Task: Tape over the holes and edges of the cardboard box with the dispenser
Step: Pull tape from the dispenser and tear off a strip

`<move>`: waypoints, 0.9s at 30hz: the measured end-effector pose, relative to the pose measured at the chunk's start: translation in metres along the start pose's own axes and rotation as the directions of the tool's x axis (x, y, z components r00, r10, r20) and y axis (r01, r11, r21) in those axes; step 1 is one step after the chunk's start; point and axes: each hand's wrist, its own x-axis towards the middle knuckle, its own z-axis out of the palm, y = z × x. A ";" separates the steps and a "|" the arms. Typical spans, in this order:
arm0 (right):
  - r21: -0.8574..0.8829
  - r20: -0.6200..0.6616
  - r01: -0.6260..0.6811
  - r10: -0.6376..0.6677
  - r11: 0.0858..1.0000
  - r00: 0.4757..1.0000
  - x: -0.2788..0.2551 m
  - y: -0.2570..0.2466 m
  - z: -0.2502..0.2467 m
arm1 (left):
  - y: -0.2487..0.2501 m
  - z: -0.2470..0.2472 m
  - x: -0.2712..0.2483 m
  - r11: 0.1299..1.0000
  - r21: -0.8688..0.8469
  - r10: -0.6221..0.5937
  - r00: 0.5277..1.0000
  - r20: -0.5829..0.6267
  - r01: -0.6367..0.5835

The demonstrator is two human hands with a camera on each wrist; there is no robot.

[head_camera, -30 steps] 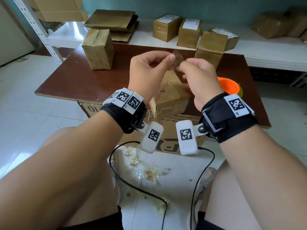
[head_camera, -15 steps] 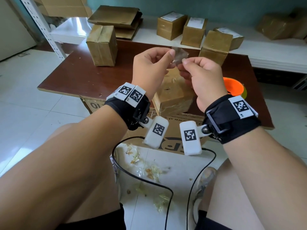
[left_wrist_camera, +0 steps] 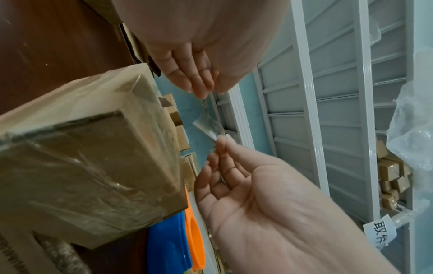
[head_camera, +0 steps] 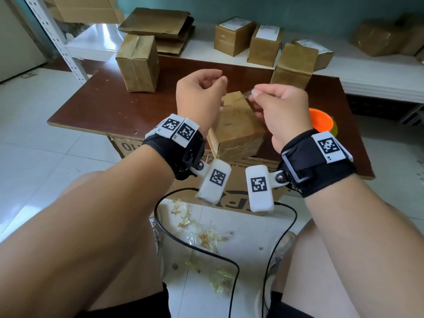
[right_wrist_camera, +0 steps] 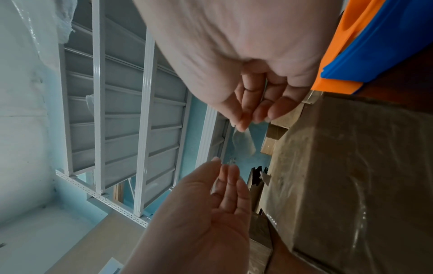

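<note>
A small clear tape piece (head_camera: pixel 249 92) (left_wrist_camera: pixel 208 128) (right_wrist_camera: pixel 243 140) hangs from my right hand (head_camera: pixel 255 92) (right_wrist_camera: pixel 241 126), pinched between thumb and fingertips. My left hand (head_camera: pixel 222 81) (left_wrist_camera: pixel 203 93) is a short way to the left, thumb and fingertips together on a thin shred that runs to that piece. Both hands hover above the tape-wrapped cardboard box (head_camera: pixel 238 127) (left_wrist_camera: pixel 82 157) (right_wrist_camera: pixel 351 166) at the table's near edge. The orange and blue dispenser (head_camera: pixel 321 121) (left_wrist_camera: pixel 178 241) lies right of the box, untouched.
Two more taped boxes (head_camera: pixel 137 63) (head_camera: pixel 293 63) stand further back on the brown table (head_camera: pixel 103 102). Several labelled boxes sit on the white shelf (head_camera: pixel 378 74) behind. A big carton (head_camera: pixel 238 191) is under the table; tape scraps (head_camera: pixel 206 237) and cables lie on the floor.
The hands, which pinched the tape piece together, have drawn apart. The piece stays with the right hand and only a thin shred reaches the left. Both hands have sunk slightly.
</note>
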 end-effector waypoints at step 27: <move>-0.317 0.031 0.152 -0.150 0.936 0.988 0.009 0.009 -0.003 | -0.003 0.002 -0.005 0.991 0.135 -0.036 0.991 0.128 0.019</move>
